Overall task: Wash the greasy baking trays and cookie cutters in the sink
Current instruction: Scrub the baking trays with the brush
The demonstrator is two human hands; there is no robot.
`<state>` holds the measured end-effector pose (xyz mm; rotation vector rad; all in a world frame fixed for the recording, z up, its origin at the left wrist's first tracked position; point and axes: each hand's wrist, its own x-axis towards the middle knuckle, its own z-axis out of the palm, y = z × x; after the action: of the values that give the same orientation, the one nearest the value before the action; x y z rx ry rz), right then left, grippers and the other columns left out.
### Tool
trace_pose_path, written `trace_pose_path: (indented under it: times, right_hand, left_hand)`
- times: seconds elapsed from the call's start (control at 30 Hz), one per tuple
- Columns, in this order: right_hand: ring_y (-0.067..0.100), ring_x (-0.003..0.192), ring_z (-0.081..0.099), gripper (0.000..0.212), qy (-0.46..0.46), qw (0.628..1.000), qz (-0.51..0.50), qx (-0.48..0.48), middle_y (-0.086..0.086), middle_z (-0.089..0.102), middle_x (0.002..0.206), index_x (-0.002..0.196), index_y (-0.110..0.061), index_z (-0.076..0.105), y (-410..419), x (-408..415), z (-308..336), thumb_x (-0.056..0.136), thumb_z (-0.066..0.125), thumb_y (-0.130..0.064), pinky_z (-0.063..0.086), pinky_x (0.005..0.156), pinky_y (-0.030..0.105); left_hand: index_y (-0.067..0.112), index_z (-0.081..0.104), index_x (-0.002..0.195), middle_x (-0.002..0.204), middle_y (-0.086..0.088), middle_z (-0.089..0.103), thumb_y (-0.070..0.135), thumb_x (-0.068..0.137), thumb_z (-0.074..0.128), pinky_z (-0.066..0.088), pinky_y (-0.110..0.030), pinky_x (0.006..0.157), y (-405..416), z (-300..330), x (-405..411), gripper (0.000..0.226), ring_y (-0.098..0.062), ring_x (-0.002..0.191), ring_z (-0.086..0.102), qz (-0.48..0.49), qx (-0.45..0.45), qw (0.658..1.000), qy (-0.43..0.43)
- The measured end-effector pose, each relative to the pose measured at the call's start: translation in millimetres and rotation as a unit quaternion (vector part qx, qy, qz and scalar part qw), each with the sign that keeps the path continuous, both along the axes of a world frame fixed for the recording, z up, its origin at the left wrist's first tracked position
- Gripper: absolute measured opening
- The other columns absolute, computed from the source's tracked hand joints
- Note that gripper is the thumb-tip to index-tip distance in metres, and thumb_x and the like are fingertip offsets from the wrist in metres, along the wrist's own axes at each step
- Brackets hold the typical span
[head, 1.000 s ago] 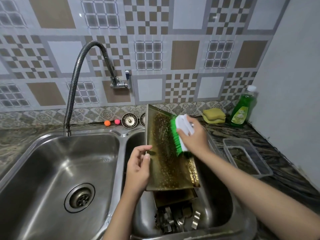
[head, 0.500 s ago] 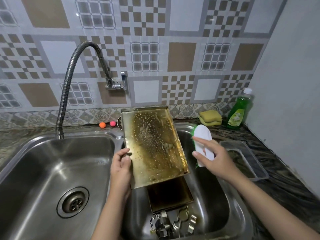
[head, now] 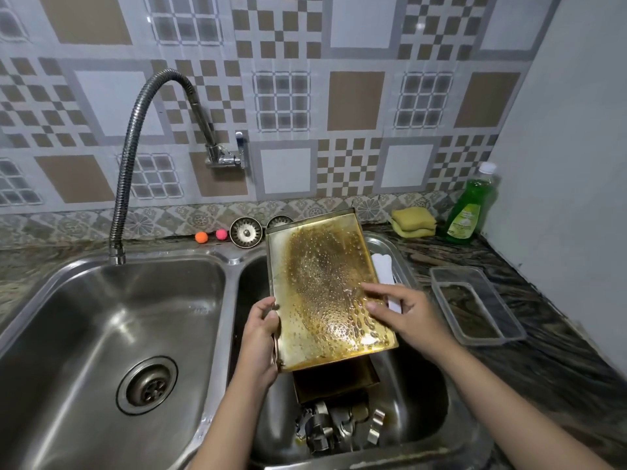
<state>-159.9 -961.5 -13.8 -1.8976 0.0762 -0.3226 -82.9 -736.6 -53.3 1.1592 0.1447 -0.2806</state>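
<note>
A greasy, soapy gold baking tray [head: 322, 283] is tilted over the right basin [head: 424, 412] of the double sink. My left hand [head: 261, 337] grips its left edge, thumb on the rim. My right hand [head: 403, 312] rests on the tray's right side with fingers straight across the wet surface. A second dark tray [head: 336, 379] lies beneath it in the basin. Several metal cookie cutters [head: 334, 429] sit at the basin's bottom. The white scrub brush [head: 385, 271] lies on the sink's right rim, partly hidden behind the tray.
The left basin [head: 112, 327] holds only its drain [head: 147, 385] under a flexible faucet [head: 135, 137]. Two strainers [head: 246, 232] and two small balls [head: 210, 235] sit behind the sink. Yellow sponges [head: 414, 222], green dish soap [head: 470, 208] and a clear plastic container [head: 475, 303] stand on the right counter.
My right hand has put the brush down on the sink's right rim and moved onto the tray's right side. The tray has turned from edge-on to face me.
</note>
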Motion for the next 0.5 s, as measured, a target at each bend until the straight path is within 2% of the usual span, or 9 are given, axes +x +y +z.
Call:
trace_pose_path:
  times: [0.13, 0.23, 0.3, 0.4, 0.5]
  right_hand:
    - [-0.004, 0.108, 0.06, 0.04, 0.003, 1.0, -0.015, 0.011, -0.027, 0.068, 0.105, 0.099, -0.038, 0.07, 1, 0, -4, 0.083, 0.068, -0.001, 0.042, 0.1, 0.023]
    - [-0.01, 0.103, 0.059, 0.047, 0.003, 0.998, -0.062, 0.01, -0.033, 0.067, 0.097, 0.088, -0.048, 0.07, 4, 1, -7, 0.084, 0.066, -0.002, 0.041, 0.091, 0.008]
    - [-0.006, 0.102, 0.06, 0.048, -0.003, 0.996, -0.087, -0.006, -0.027, 0.069, 0.096, 0.084, -0.05, 0.07, 7, 2, -11, 0.085, 0.066, -0.003, 0.043, 0.088, 0.006]
    - [0.002, 0.1, 0.059, 0.04, 0.014, 0.995, -0.086, -0.043, -0.006, 0.064, 0.104, 0.093, -0.049, 0.068, 14, -2, -16, 0.086, 0.065, -0.01, 0.04, 0.086, 0.01]
    - [0.001, 0.093, 0.059, 0.038, 0.01, 0.995, -0.083, -0.06, -0.001, 0.061, 0.101, 0.094, -0.049, 0.068, 22, -6, -20, 0.085, 0.066, -0.013, 0.04, 0.082, 0.008]
  left_hand:
    - [0.016, 0.056, 0.1, 0.099, -0.008, 0.058, 0.001, 0.097, 0.037, 0.048, -0.032, 0.07, -6, -3, -4, 0.024, -0.016, 0.081, 0.055, -0.009, 0.017, 1.0, 0.022]
    - [0.019, 0.058, 0.103, 0.114, 0.0, 0.059, 0.016, 0.101, 0.04, 0.043, -0.021, 0.077, -13, -1, -6, 0.019, -0.012, 0.104, 0.055, -0.038, 0.152, 0.987, -0.02]
    - [0.025, 0.058, 0.1, 0.116, 0.001, 0.057, 0.019, 0.099, 0.044, 0.042, -0.019, 0.083, -20, 8, -10, 0.015, -0.009, 0.108, 0.054, -0.041, 0.206, 0.974, -0.082]
    - [0.025, 0.06, 0.11, 0.123, -0.001, 0.058, 0.027, 0.098, 0.045, 0.042, -0.039, 0.102, -35, 32, -18, 0.02, -0.02, 0.118, 0.053, -0.113, 0.16, 0.974, -0.115]
    - [0.033, 0.055, 0.123, 0.128, 0.009, 0.047, 0.044, 0.097, 0.035, 0.025, -0.056, 0.106, -48, 59, -27, 0.034, -0.022, 0.127, 0.038, -0.227, 0.067, 0.971, -0.045]
